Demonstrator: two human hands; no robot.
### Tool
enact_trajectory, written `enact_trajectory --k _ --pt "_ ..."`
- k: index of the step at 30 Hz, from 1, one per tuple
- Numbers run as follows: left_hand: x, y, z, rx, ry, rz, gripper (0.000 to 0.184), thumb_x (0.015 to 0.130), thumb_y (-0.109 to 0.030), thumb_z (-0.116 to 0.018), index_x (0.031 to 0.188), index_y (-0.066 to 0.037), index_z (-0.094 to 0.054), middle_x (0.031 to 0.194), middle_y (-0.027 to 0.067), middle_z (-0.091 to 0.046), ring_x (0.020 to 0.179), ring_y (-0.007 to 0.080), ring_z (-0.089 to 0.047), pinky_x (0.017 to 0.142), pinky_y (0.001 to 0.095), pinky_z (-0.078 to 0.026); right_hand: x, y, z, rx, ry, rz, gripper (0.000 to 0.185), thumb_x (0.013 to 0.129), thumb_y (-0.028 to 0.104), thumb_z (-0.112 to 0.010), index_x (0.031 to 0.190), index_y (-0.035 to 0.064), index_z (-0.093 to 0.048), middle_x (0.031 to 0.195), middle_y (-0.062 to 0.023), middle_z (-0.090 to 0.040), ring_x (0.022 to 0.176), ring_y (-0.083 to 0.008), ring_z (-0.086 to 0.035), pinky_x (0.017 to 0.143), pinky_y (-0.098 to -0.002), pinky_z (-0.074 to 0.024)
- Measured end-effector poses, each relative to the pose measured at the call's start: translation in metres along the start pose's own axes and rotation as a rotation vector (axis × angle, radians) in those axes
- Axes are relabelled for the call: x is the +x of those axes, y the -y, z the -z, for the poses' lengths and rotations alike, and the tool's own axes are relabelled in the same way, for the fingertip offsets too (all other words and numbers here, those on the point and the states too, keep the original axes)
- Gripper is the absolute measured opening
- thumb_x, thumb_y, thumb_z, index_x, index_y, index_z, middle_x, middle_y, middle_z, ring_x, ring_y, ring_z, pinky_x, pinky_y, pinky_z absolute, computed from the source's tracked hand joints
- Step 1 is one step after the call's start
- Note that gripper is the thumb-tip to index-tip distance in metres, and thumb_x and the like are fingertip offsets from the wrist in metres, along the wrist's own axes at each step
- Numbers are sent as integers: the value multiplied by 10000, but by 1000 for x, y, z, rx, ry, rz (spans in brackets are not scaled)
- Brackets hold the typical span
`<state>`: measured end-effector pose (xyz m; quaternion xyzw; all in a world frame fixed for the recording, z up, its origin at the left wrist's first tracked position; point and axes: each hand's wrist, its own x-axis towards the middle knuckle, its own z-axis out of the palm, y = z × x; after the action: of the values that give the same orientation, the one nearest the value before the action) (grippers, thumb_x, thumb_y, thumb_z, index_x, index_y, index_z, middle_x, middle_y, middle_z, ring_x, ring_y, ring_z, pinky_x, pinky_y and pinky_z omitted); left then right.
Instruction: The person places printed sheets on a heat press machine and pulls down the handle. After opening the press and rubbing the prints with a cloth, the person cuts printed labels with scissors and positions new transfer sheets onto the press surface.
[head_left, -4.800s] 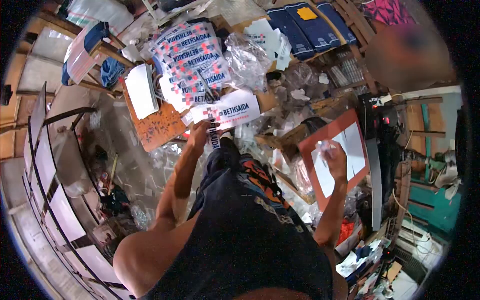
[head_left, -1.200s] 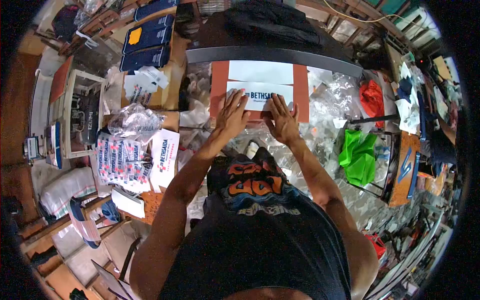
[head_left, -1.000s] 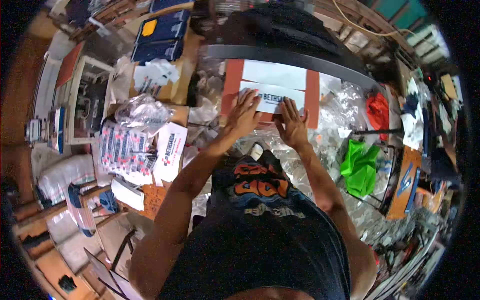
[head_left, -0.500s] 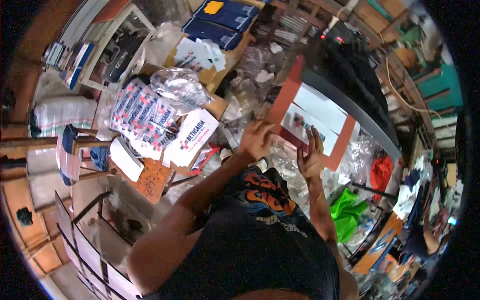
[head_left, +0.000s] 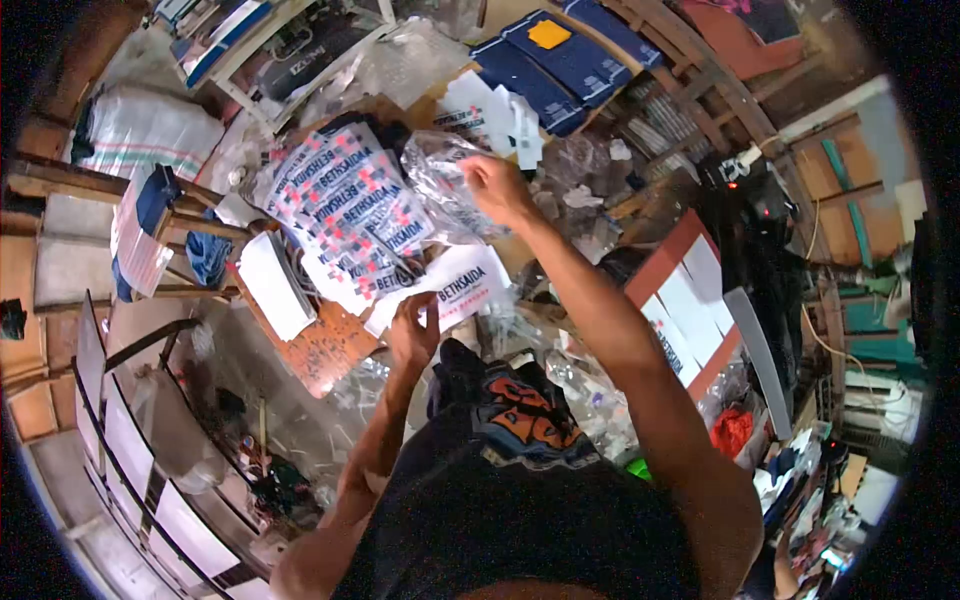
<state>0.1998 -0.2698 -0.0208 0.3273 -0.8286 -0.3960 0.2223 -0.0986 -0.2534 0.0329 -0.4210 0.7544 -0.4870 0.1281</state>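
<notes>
A white printed sheet (head_left: pixel 468 288) with BETHSAIDA lettering lies low in front of me. My left hand (head_left: pixel 413 330) is at its near left edge, fingers pinched on it. Farther up, my right hand (head_left: pixel 495 190) is closed, with its curled fingers at the crumpled clear plastic (head_left: pixel 435 165); the exact grip is hard to make out. Left of the plastic spreads a pile of white pieces (head_left: pixel 340 200) printed with repeated BETHSAIDA lettering. On the right, white pieces (head_left: pixel 690 310) rest on a reddish-brown board (head_left: pixel 655 265), away from both hands.
A white stack (head_left: pixel 275 285) lies on an orange-brown board (head_left: pixel 335 350) at left. Navy printed pieces (head_left: pixel 545 70) with a yellow item (head_left: pixel 549 34) lie at the back. A dark grey panel (head_left: pixel 757 350) borders the reddish board. Loose plastic litters the floor.
The view has swung left. Both hands have left the reddish board: my left hand is now at the white printed sheet, my right at the clear plastic.
</notes>
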Motion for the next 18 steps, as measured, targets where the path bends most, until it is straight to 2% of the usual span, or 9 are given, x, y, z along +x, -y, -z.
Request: enact_trajectory --k 1,3,4,6,7,10,14,17,18 --pt "-3 6 6 4 -12 38 149 951 -104 -663 1051 -12 -724 989 181 -735 921 365 -701 772 428 -567 20 -14 -15 3 11 0 172 945 70 -647 1099 44 -719 1022 -144 -759 811 -250 -694 761 -322 -559" --pt "-12 21 14 -20 -37 125 156 960 -122 -663 1052 -15 -732 997 179 -743 919 347 -712 769 426 -577 52 -36 -45 -437 485 -82 203 858 105 -698 1057 75 -729 958 -139 -753 811 -317 -704 749 -377 -563" --pt "-16 28 17 -37 -43 160 158 962 -125 -661 1045 -14 -736 993 180 -744 915 343 -715 768 421 -578 57 -56 -61 -434 494 -72 203 858 105 -698 1057 75 -729 958 -139 -753 811 -317 -704 749 -377 -563" --pt "-25 42 23 -64 -47 236 169 965 -138 -655 1034 -14 -747 980 181 -746 899 327 -726 768 407 -582 57 -92 -85 -531 784 56 264 798 149 -732 1058 100 -724 971 -158 -736 913 -376 -707 799 -457 -568" --pt "-30 44 29 -59 -50 247 169 965 -138 -655 1034 -14 -747 980 181 -746 899 327 -726 768 407 -582 52 -82 -88 -525 794 59 264 798 149 -732 1058 100 -724 971 -158 -736 913 -376 -707 799 -457 -568" --pt "-35 41 43 -34 -38 324 198 976 -161 -633 1064 -30 -753 980 165 -749 887 307 -733 768 395 -584 15 -60 -88 -625 598 146 421 791 101 -712 1208 137 -669 1336 -160 -605 1136 -386 -649 886 -486 -556" --pt "-34 46 42 -26 -36 397 199 975 -162 -635 1068 -33 -756 994 159 -754 881 303 -736 766 392 -585 3 -81 -95 -649 508 222 488 797 70 -701 1274 125 -614 1266 -160 -568 1088 -383 -648 868 -496 -552" --pt "-9 40 33 -156 -6 364 210 976 -178 -657 1086 -22 -746 998 154 -763 855 278 -739 737 374 -584 -2 -104 -93 -668 512 327 518 805 77 -697 1309 109 -584 1222 -164 -557 1079 -378 -642 873 -498 -552" --pt "5 34 31 -141 -5 276 221 983 -179 -657 1113 -18 -732 1001 157 -762 849 278 -739 734 372 -580 -3 -111 -94 -671 516 356 522 806 82 -697 1315 105 -579 1218 -164 -557 1081 -377 -640 877 -498 -552"
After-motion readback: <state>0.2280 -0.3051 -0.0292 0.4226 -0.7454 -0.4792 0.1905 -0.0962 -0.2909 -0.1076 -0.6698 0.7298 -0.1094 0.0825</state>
